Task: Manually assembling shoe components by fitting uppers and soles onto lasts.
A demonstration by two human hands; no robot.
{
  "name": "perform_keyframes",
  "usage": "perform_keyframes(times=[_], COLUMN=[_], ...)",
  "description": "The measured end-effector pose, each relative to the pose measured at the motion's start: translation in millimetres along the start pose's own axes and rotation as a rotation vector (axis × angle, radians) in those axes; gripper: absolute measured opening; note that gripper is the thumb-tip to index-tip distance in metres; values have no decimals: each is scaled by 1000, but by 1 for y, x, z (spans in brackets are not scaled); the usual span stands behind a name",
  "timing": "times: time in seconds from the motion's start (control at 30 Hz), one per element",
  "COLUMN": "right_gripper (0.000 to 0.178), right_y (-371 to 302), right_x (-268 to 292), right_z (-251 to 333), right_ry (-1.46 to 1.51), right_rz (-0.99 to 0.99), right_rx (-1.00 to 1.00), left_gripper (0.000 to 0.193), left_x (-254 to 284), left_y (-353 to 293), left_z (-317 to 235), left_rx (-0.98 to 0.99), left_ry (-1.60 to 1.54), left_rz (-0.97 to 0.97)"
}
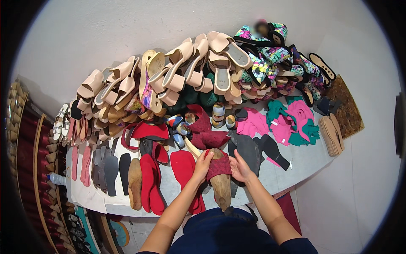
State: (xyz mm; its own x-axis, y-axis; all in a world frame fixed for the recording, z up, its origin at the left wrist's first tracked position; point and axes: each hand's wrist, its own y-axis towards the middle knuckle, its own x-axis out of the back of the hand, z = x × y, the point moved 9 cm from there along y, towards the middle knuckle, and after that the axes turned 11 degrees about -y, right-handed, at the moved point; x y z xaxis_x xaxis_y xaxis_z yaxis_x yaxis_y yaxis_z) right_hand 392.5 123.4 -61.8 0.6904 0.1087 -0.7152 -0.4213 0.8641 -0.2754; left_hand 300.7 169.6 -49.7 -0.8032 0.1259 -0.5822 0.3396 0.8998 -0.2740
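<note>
A wooden shoe last point(221, 191) is held in front of my body, its narrow end toward me. A dark red textured strap point(219, 167) lies across its upper part. My left hand point(203, 166) is closed on the left side of the last and strap, thumb near the strap's edge. On the other side my right hand point(241, 167) is held with fingers stretched out, next to the strap's right edge; whether it presses on the strap I cannot tell. Red insoles point(181, 167) lie just left of my left hand. Black sole pieces point(247, 148) are beyond my right hand.
Beige heeled sandals point(186, 59) are piled along the wall, with patterned sandals point(270, 63) at the right. Tape rolls point(218, 114), pink fabric pieces point(253, 122) and another wooden last point(135, 184) lie on the table point(313, 163). Shelves of lasts point(50, 169) stand at left.
</note>
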Motion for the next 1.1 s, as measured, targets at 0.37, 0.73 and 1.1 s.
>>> perform_keyframes(times=[0.37, 0.73, 1.1], right_gripper=[55, 42, 53], right_y=[9, 17, -9], right_x=[0, 30, 4], right_z=[6, 11, 14], right_ry=[-333, -398, -274], right_rz=[-272, -510, -461], right_rx=[-111, 268, 230], left_gripper=[24, 24, 34], left_x=[-1, -12, 20], left_y=[0, -2, 11], left_z=[-2, -1, 10], left_rx=[-11, 23, -36], left_ry=[58, 68, 267], left_rz=[17, 54, 17])
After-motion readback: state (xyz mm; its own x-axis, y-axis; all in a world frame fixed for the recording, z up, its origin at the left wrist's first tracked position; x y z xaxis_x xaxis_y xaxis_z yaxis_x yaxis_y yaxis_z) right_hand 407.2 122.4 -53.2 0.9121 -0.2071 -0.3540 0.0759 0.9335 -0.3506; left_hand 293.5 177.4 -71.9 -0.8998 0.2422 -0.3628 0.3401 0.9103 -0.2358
